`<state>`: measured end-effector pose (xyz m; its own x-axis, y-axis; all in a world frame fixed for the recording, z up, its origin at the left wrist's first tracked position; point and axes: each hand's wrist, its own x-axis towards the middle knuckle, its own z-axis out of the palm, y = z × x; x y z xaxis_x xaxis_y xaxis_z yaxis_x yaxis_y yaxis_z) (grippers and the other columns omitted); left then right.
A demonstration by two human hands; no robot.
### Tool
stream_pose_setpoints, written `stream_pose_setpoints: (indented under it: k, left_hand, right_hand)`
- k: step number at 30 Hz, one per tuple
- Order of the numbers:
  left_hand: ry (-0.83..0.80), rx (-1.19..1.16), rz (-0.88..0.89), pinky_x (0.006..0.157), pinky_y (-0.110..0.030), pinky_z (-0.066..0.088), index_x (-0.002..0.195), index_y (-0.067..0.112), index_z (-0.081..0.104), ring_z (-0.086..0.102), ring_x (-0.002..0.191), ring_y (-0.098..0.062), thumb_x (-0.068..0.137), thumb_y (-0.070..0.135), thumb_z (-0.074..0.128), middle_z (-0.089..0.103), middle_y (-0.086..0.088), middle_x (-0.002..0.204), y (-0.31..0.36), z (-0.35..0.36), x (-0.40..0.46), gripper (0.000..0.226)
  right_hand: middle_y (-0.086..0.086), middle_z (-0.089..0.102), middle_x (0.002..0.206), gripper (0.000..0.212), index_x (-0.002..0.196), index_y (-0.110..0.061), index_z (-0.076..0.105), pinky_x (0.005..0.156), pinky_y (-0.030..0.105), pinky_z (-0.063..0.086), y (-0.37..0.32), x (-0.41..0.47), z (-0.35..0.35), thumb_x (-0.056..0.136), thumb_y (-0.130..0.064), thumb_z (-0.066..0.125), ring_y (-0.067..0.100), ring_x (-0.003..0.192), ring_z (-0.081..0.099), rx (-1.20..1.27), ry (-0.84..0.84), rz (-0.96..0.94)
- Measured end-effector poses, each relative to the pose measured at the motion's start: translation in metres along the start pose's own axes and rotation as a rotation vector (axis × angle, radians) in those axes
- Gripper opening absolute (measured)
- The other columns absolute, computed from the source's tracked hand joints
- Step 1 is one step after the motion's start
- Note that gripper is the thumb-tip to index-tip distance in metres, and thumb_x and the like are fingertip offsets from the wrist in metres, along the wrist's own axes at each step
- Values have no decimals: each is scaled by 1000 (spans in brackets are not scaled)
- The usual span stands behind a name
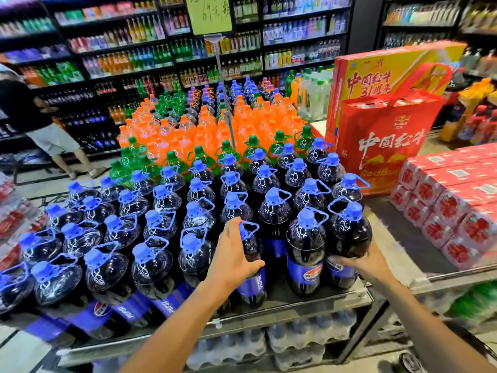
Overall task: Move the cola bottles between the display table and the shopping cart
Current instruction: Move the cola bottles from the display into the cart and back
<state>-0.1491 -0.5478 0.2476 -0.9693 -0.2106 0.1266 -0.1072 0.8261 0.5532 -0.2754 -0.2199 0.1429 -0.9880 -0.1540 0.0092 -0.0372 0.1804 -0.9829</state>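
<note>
Head view: left hand (233, 254) grips one blue-capped cola bottle (251, 267) (dark, blue-labelled), right hand (361, 262) another (349, 232)

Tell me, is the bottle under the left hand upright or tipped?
Upright. The cola bottle stands on the display table, cap up like its neighbours, with the left hand gripping its neck.

Cola bottles (161, 205) on display table (295, 309); boxes (387, 109) right.

Supermarket aisle. Dark shelving (139, 49) packed with coloured drinks along the back wall. Pale floor (435, 146) at right. Green price sign (208, 13) on a pole. Red boxes (387, 109) stacked at right.
</note>
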Motion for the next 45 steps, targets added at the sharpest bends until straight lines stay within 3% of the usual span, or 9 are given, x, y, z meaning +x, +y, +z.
stream_pose_setpoints:
  k: [5, 9, 12, 15, 18, 21, 33, 36, 45]
  left_hand:
    - [34, 59, 30, 105, -24, 34, 145, 19, 25, 41, 136, -23, 69, 40, 95, 29, -1, 151, 1, 1, -1, 105]
    - [97, 255, 36, 124, -37, 23, 154, 15, 25, 21, 153, -28, 66, 63, 89, 19, -7, 164, 11, 1, 0, 119]
    - [229, 390, 284, 127, -51, 18, 153, 11, 34, 18, 154, -35, 63, 72, 84, 24, -16, 165, 40, 2, 9, 120]
    - [7, 445, 428, 123, -47, 31, 157, 15, 28, 31, 149, -34, 67, 68, 85, 27, -11, 165, 88, 18, 32, 119]
    - [-245, 476, 284, 106, -53, 48, 159, 21, 18, 43, 137, -41, 68, 62, 88, 27, -11, 159, 120, 38, 47, 122]
    - [-256, 430, 246, 92, -54, 55, 150, 21, 28, 54, 121, -43, 64, 53, 93, 31, -10, 149, 119, 45, 53, 113]
    - [-320, 349, 242, 90, -51, 55, 140, 18, 38, 48, 117, -38, 70, 33, 91, 28, -9, 145, 101, 36, 46, 89]
    - [-313, 336, 228, 88, -49, 55, 139, 18, 40, 50, 113, -35, 71, 33, 91, 29, -8, 142, 93, 31, 44, 87]
    - [-286, 341, 227, 87, -48, 56, 142, 18, 38, 52, 112, -37, 71, 31, 91, 28, -9, 146, 91, 30, 43, 90]
  right_hand:
    - [-15, 65, 140, 125, 149, -40, 47, 109, 45, 49, -9, -3, 13, 41, -36, 111, 12, 126, 64, -6, -29, -25]
    - [-18, 65, 135, 119, 146, -33, 49, 103, 32, 45, -14, -6, 19, 44, -25, 109, -10, 118, 59, 35, -42, -33]
    - [-24, 61, 134, 119, 149, -32, 45, 96, 20, 45, -13, -5, 21, 48, -18, 107, -22, 111, 57, 50, -52, -47]
    - [-21, 66, 134, 120, 149, -31, 46, 92, 9, 48, -14, -1, 19, 47, -18, 108, -15, 117, 59, 41, -80, -37]
    - [-13, 72, 130, 119, 144, -24, 53, 89, 12, 53, -13, 2, 13, 39, -22, 109, 3, 121, 67, 15, -123, -22]
    - [-8, 73, 130, 117, 143, -18, 54, 89, 13, 53, -10, 6, 10, 40, -7, 107, 6, 121, 67, 22, -161, -9]
    - [-16, 77, 113, 95, 129, -29, 59, 83, 18, 57, -4, 5, 23, 51, 6, 100, 3, 107, 72, 9, -169, 28]
    - [-5, 77, 121, 108, 139, -21, 57, 85, 21, 58, -6, 2, 30, 43, -8, 103, 9, 111, 72, 4, -166, 25]
    - [0, 75, 125, 102, 141, -14, 56, 86, 22, 59, -5, 3, 39, 52, 4, 101, 11, 114, 71, -14, -147, 20]
